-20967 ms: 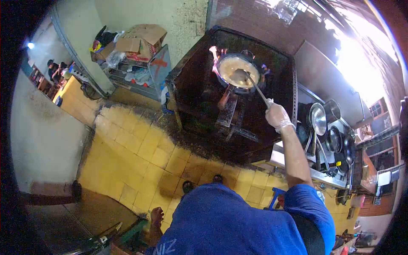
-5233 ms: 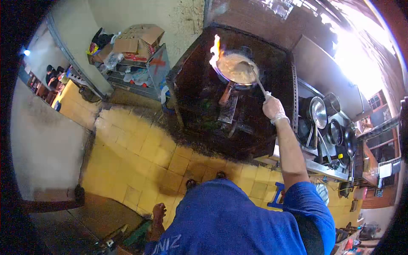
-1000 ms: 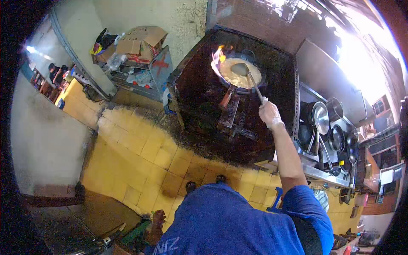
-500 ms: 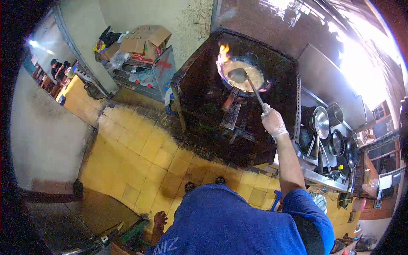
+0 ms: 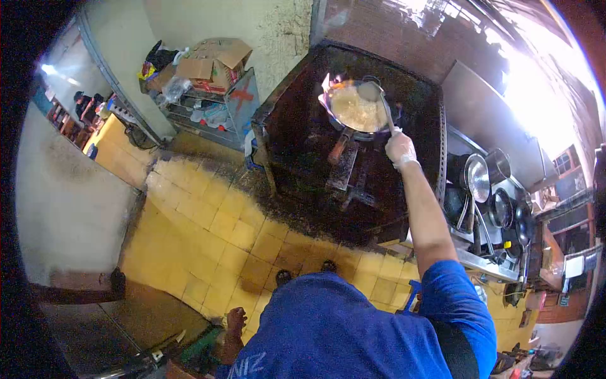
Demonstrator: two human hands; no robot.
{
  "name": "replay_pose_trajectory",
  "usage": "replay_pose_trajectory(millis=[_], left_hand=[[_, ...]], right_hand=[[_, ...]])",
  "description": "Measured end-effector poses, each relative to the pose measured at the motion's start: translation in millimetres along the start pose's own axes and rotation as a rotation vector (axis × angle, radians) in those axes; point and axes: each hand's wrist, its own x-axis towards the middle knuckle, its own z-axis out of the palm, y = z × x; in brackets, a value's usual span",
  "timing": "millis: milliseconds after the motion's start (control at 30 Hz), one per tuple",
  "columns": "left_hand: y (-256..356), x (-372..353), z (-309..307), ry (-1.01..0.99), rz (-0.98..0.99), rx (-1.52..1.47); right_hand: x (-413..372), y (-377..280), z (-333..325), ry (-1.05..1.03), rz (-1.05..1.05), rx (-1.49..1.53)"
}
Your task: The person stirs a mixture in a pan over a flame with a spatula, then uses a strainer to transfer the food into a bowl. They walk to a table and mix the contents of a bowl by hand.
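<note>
My right hand (image 5: 400, 149), in a clear plastic glove, grips the handle of a long wok ladle (image 5: 370, 92). The ladle's round head is over the far right part of the wok (image 5: 358, 112); whether it touches the food cannot be made out. Pale, bubbling food (image 5: 355, 108) fills the wok, whose wooden handle (image 5: 339, 146) points toward me. Flames (image 5: 329, 83) rise at the wok's far left rim. My left hand (image 5: 236, 319) hangs low at my left side with fingers curled, apart from the wok; nothing shows in it.
The wok sits inside a dark, soot-covered stove enclosure (image 5: 297, 151). At right, several pans (image 5: 477, 180) stand on a metal counter. A cardboard box (image 5: 214, 66) tops a shelf at left. Beyond the doorway a person (image 5: 85, 106) is at a distance. Yellow tiles (image 5: 208, 221) cover the floor.
My right hand has moved up toward the wok, and the ladle head has shifted from the wok's middle to its far right. The flame at the left rim is lower.
</note>
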Motion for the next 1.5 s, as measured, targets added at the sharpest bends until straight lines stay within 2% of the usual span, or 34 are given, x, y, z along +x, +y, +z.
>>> replay_pose_trajectory(millis=[33,67,100,167,200,233,300,333,400,433,500,533,567,633,667,700,767,833,900,933,967,1033,1100,1200,1300,1333,1400,1500], left_hand=[[-8,11,-12,-0.144,-0.086,-0.142],[-2,-5,7,0.1,-0.087,0.017],[-4,-9,13,0.099,-0.085,0.019],[-19,-11,11,0.18,0.107,0.047],[-25,-5,0,0.091,0.086,0.032],[-24,-5,-2,0.09,0.084,0.025],[-24,-7,-4,0.0,-0.111,-0.07],[-32,-4,-8,0.0,-0.113,-0.068],[-57,11,-17,-0.02,0.208,0.271],[-46,2,-9,-0.021,0.207,0.276],[-1,-30,25,0.147,0.047,0.213],[6,-25,26,0.148,0.046,0.215],[11,-20,24,0.177,0.005,0.185],[15,-17,23,0.205,-0.036,0.149],[14,-16,23,0.208,0.036,0.144],[12,-14,23,0.21,0.109,0.136],[8,-8,21,0.187,0.102,0.175],[5,-12,24,0.205,-0.013,0.126],[-44,32,-20,-0.049,0.332,0.373],[-45,33,-22,-0.155,0.517,0.456],[-44,35,-24,-0.154,0.521,0.456],[-32,22,-18,0.083,-0.016,0.063],[-17,10,-14,0.108,-0.01,0.104],[-2,11,-18,0.157,0.0,0.095],[28,-2,-13,0.085,-0.039,0.085],[33,-10,-6,0.14,0.004,0.115],[36,-18,-6,0.191,0.044,0.153],[23,-15,-20,0.22,-0.025,0.123]], right_hand=[[4,3,7,0.003,0.003,0.001],[6,3,12,-0.046,0.007,-0.062],[8,5,16,-0.095,0.01,-0.126],[-3,2,-3,-0.125,-0.008,-0.169],[-1,16,-6,-0.059,-0.085,-0.149],[-3,16,-14,0.005,-0.165,-0.13],[-1,13,-28,-0.022,-0.104,-0.155],[-1,9,-26,-0.008,-0.084,-0.103],[10,6,-8,0.013,-0.035,-0.062],[20,8,6,-0.056,-0.019,-0.109],[22,4,23,-0.057,-0.048,-0.108],[23,5,33,0.009,-0.164,-0.162],[23,12,36,0.005,-0.161,-0.162],[23,17,29,-0.118,-0.255,-0.322],[18,17,17,-0.102,-0.311,-0.34],[1,8,-6,0.013,-0.317,-0.223],[-1,21,-4,-0.08,-0.31,-0.294],[-16,23,10,-0.005,-0.261,-0.293],[-40,1,-10,-0.018,-0.213,-0.217],[-41,0,-12,-0.024,-0.169,-0.223],[-42,-2,-14,-0.033,-0.124,-0.228],[-40,-9,-18,-0.044,-0.119,-0.189],[-31,-22,-19,-0.179,-0.108,-0.218],[-21,-35,-15,-0.146,-0.063,-0.176],[-2,-33,-10,-0.11,-0.076,-0.154],[-2,-39,-12,-0.116,-0.059,-0.168],[-3,-41,-9,-0.125,-0.034,-0.183],[10,-40,-1,-0.109,0.042,-0.161]])
